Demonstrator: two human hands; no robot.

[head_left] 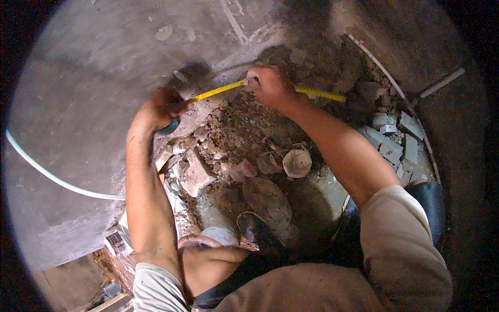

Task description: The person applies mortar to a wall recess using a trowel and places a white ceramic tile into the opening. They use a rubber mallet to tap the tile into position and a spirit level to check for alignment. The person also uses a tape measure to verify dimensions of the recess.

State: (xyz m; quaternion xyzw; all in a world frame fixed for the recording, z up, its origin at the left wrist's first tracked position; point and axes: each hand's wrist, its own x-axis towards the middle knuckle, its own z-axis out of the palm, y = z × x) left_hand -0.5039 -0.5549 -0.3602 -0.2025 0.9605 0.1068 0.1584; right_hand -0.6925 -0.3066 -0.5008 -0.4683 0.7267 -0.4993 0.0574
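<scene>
A yellow tape measure blade stretches from my left hand to my right hand, along the foot of the grey wall. My left hand is closed around the tape measure's case, and a teal bit of it shows below the fingers. The fingers of my right hand pinch the blade partway along. Past that hand, the blade's other stretch runs on to the right over the dirt, its end near a dark stone. Most of the case is hidden by my left hand.
Loose rubble covers the ground below my hands, with a pale broken block at its left. A round whitish container stands nearer me. Broken grey pieces lie right, beside a pale pipe. A white hose curves at left.
</scene>
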